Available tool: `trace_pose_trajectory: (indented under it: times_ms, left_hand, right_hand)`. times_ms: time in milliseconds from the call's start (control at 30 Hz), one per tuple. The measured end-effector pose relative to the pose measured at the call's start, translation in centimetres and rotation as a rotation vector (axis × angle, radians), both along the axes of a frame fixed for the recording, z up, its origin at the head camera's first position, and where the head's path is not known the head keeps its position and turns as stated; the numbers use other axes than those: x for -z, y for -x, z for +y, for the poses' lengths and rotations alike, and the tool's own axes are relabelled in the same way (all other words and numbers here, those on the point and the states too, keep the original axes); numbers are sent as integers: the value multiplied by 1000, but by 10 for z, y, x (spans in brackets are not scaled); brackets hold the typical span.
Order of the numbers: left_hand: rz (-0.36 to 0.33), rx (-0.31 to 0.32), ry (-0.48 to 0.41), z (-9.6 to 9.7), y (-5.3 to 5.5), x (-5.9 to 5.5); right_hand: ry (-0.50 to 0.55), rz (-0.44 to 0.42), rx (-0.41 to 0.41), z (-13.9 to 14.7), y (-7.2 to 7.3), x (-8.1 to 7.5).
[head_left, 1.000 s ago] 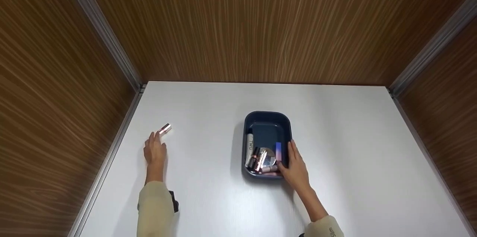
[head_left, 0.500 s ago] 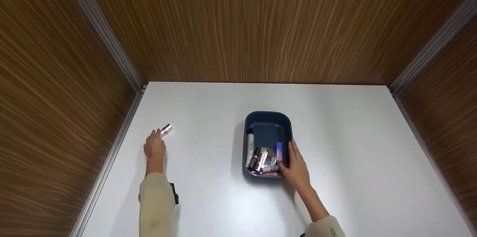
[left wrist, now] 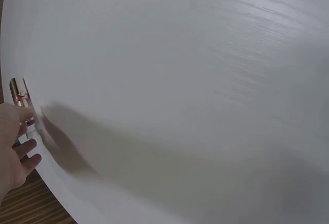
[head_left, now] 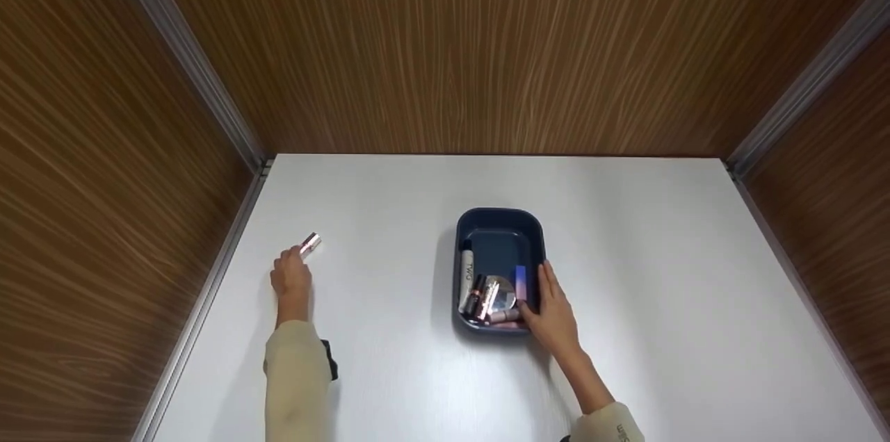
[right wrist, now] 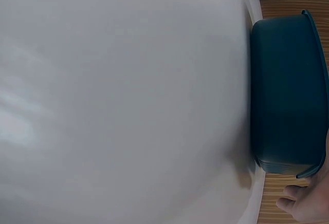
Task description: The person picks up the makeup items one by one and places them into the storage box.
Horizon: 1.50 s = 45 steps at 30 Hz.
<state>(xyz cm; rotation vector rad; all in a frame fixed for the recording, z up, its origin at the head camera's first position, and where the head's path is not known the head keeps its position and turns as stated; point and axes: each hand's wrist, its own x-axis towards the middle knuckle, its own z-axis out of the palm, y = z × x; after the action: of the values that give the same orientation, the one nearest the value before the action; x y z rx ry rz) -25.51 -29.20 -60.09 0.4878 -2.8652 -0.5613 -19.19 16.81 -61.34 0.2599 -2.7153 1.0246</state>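
At the left of the white table, my left hand (head_left: 291, 277) holds the near end of a shiny pinkish-metallic cosmetic tube (head_left: 311, 243). The left wrist view shows the thumb and fingers around the tube (left wrist: 21, 95), part of which they hide. My right hand (head_left: 554, 317) grips the right side of a dark blue storage box (head_left: 500, 219), thumb over the rim and fingers along the outer wall. Inside lie a white tube (head_left: 466, 279), a black tube (head_left: 475, 295), a round compact (head_left: 504, 295), a purple-pink stick (head_left: 521, 282) and other small cosmetics, partly covered by the thumb.
Wood-grain panels (head_left: 445, 46) close off the back and both sides of the white table (head_left: 382, 206). Metal strips (head_left: 201, 60) run along the corners. The box's teal-looking outer wall (right wrist: 288, 90) fills the right of the right wrist view.
The left hand's fingers have curled in around the cosmetic tube, and its forearm has shifted slightly up and right. The right hand and the storage box stay in place.
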Motion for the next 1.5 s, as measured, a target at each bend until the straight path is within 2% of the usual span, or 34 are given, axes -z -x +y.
trace_pose_trajectory:
  times_ms: [133, 267, 567, 700, 867, 1233, 1500]
  left_hand:
    - [49, -37, 21, 4, 3, 1]
    - [66, -63, -8, 7, 4, 3]
    - [33, -122, -85, 13, 7, 4]
    - [56, -125, -88, 13, 4, 7]
    - [84, -122, -49, 12, -1, 12]
    - [159, -95, -37, 15, -1, 22]
    - [211, -90, -61, 21, -1, 19]
  right_hand:
    - [-6, -18, 3, 0, 0, 0]
    - [-9, -34, 3, 1, -2, 0]
    - [-8, 0, 2, 1, -1, 1]
    - [-12, -8, 5, 0, 0, 4]
    - [-9, -12, 10, -1, 1, 3]
    - [-1, -46, -11, -4, 2, 2]
    - [-10, -31, -10, -2, 4, 0]
